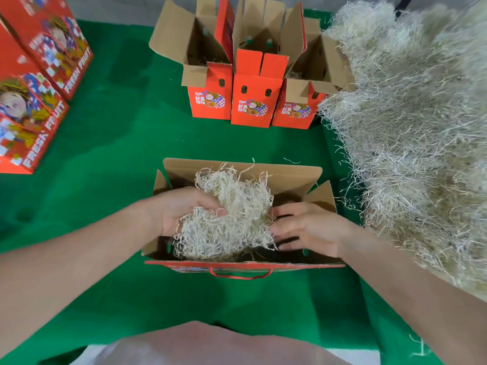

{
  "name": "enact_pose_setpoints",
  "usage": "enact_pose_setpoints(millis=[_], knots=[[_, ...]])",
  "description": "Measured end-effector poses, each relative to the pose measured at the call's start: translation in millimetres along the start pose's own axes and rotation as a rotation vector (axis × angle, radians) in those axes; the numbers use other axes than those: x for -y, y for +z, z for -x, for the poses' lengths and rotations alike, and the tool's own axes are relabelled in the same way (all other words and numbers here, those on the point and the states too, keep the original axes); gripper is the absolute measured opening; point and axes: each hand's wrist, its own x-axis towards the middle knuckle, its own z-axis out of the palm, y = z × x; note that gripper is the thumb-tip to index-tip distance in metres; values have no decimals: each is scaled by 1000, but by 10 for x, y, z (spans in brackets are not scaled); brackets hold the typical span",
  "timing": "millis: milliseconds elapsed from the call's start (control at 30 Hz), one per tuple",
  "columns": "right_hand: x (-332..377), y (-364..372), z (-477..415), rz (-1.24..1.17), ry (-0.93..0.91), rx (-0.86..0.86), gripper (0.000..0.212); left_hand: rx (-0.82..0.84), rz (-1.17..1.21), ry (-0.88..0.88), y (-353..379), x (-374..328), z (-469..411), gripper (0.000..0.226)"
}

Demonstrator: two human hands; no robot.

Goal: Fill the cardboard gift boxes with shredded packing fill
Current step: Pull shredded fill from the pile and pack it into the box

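Note:
An open red cardboard gift box [237,168] with brown flaps and a red rope handle stands on the green cloth right in front of me. A clump of pale shredded fill [229,214] sits in its mouth, rising above the rim. My left hand [176,209] grips the clump's left side. On the clump's right edge rests my right hand [303,225], fingers spread over the box opening. The box's dark inside shows below the clump.
A big heap of shredded fill [411,122] covers the right side. Three open red boxes [253,101] stand in a row behind, the right one touching the heap. Closed "FRESH FRUIT" boxes [31,109] lie at the far left. Green cloth [118,133] lies between.

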Motion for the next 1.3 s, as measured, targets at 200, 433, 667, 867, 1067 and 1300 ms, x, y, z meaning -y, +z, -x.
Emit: enact_pose_setpoints(millis=[200,433,667,867,1067,1300], knots=[[140,174,-21,240,-42,-64,26,172,-123,96,146,-20,69,34],[140,-102,99,-24,-22,-172,37,-37,-37,-2,10,-106,15,8],[205,18,-97,264,22,-257,74,-96,-103,-55,-55,-75,-144,16],[289,-17,-151,1155,2,-251,43,-176,-534,-26,-76,66,-382,30],[319,37,-504,1511,82,-145,18,-66,-881,-45,53,34,-657,64],[106,35,-1101,1574,201,-98,33,26,-1201,-135,162,79,-872,38]])
